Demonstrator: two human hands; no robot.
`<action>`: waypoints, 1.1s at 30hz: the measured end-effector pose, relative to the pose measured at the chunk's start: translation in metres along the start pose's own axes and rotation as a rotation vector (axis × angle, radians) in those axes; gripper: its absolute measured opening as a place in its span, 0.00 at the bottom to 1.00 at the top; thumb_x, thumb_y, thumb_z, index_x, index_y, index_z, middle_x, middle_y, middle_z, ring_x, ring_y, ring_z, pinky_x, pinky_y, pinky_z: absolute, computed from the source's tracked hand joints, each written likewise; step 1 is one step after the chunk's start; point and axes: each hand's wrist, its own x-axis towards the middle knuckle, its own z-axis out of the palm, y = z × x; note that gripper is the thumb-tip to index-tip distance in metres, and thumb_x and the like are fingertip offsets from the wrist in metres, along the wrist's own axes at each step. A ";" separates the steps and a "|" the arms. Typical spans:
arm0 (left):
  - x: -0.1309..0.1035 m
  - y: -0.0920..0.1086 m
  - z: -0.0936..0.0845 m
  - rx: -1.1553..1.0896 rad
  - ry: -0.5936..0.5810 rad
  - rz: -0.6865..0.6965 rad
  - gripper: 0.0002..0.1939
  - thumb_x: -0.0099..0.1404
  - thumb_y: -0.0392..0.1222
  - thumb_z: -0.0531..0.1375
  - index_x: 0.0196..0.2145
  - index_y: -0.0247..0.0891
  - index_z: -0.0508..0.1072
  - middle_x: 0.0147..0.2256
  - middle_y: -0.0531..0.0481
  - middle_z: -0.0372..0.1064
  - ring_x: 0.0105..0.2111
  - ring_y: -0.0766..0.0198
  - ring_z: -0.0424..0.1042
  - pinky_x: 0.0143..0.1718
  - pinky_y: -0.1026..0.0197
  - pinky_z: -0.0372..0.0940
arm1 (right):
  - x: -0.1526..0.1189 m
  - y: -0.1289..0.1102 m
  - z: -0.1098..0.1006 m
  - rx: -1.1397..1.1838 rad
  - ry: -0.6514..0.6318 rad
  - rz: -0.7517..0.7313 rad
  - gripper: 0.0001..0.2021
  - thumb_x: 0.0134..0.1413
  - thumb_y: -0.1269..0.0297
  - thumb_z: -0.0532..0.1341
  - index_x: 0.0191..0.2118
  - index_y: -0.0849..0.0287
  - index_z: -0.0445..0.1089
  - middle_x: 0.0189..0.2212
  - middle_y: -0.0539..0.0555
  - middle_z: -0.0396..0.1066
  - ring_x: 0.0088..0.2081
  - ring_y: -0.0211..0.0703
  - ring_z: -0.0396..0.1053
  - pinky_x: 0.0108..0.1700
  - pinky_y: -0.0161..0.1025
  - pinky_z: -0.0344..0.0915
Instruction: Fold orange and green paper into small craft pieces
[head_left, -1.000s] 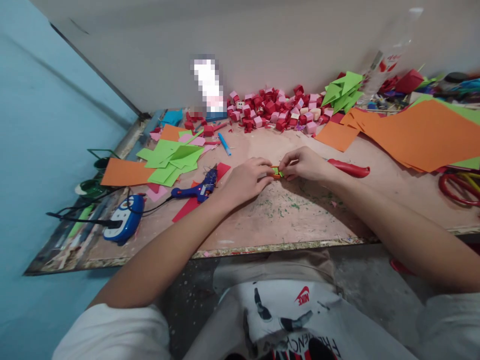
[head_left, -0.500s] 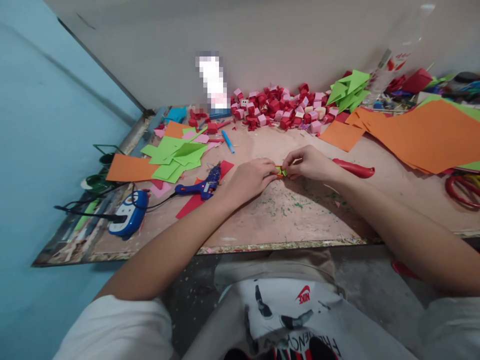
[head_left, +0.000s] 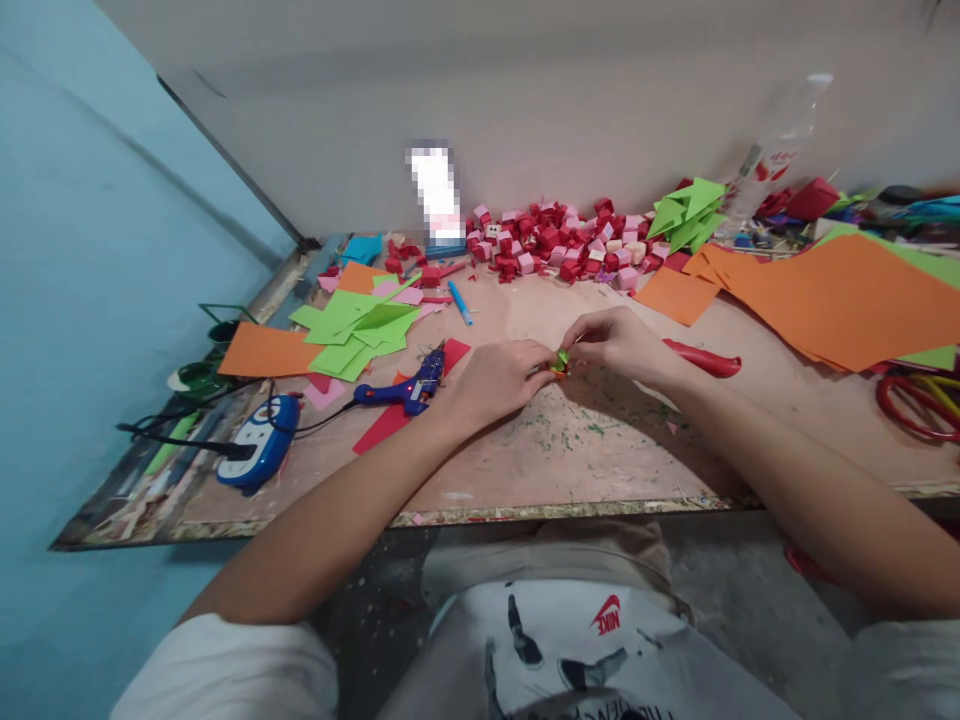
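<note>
Between my two hands, over the middle of the table, is a small green-and-orange paper piece [head_left: 559, 364]. My left hand [head_left: 506, 375] is closed, its thumb and fingers pinching the piece from the left. From the right, my right hand [head_left: 609, 338] pinches the green part at the top with thumb and forefinger. The fingers partly hide the piece, so its exact shape cannot be made out. Close to my right wrist lies a red-handled tool [head_left: 705, 358]. A blue hot glue gun [head_left: 409, 392] rests left of my left hand, partly over a red paper strip [head_left: 379, 430].
Small red and pink paper cubes [head_left: 555, 240] are heaped along the back. Green paper pieces [head_left: 360, 325] lie at left, orange sheets [head_left: 840, 300] at right. A blue-and-white power strip [head_left: 259, 442], a blue pen [head_left: 460, 303], red-handled scissors [head_left: 911, 408] and a plastic bottle [head_left: 772, 160] surround the work area.
The camera view has tilted, so the table appears lower. Both hands stay at the paper piece; my right fingers have shifted slightly on its green part, and more of the piece shows.
</note>
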 end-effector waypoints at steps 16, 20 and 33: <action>0.001 -0.010 0.002 0.018 -0.012 0.027 0.09 0.82 0.46 0.67 0.50 0.41 0.87 0.54 0.44 0.87 0.52 0.51 0.86 0.53 0.52 0.76 | 0.001 0.010 0.004 -0.017 -0.026 0.078 0.07 0.52 0.68 0.69 0.34 0.55 0.87 0.31 0.54 0.85 0.32 0.49 0.83 0.39 0.42 0.79; 0.002 -0.007 0.000 0.073 -0.046 0.057 0.09 0.82 0.44 0.67 0.52 0.39 0.86 0.53 0.42 0.86 0.55 0.50 0.85 0.55 0.52 0.77 | 0.000 0.005 0.004 -0.091 -0.014 0.035 0.09 0.51 0.69 0.67 0.33 0.56 0.87 0.32 0.55 0.84 0.31 0.48 0.81 0.38 0.43 0.77; 0.001 -0.002 -0.007 0.030 -0.061 -0.055 0.12 0.83 0.44 0.64 0.50 0.40 0.89 0.50 0.44 0.89 0.50 0.48 0.87 0.50 0.52 0.74 | -0.003 0.003 0.015 0.052 0.025 0.066 0.07 0.48 0.61 0.76 0.34 0.56 0.89 0.32 0.55 0.86 0.33 0.48 0.80 0.40 0.44 0.75</action>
